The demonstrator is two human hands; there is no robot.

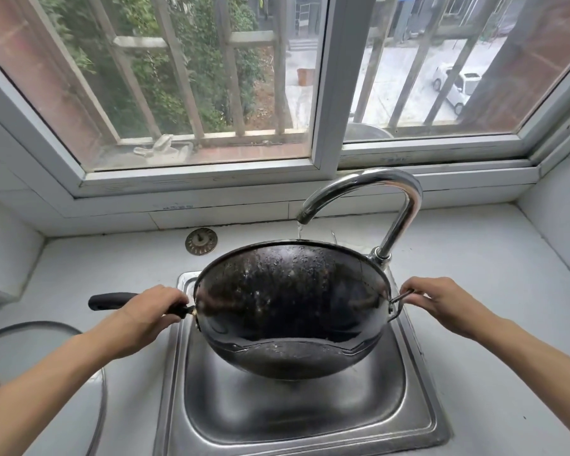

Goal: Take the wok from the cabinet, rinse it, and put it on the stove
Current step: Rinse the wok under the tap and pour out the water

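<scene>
A black wok (290,304) hangs over the steel sink (418,419), tilted so its wet inside faces me. My left hand (148,315) grips the wok's long black handle close to the bowl. My right hand (438,299) pinches the small wire loop handle on the opposite rim. A thin stream of water runs from the chrome tap (392,199) onto the wok's far rim. Water pools in the low part of the bowl.
A round sink strainer (200,241) lies on the white counter behind the sink. A glass lid (30,337) sits on the counter at the left. A barred window stands behind the tap, and tiled walls close in both sides.
</scene>
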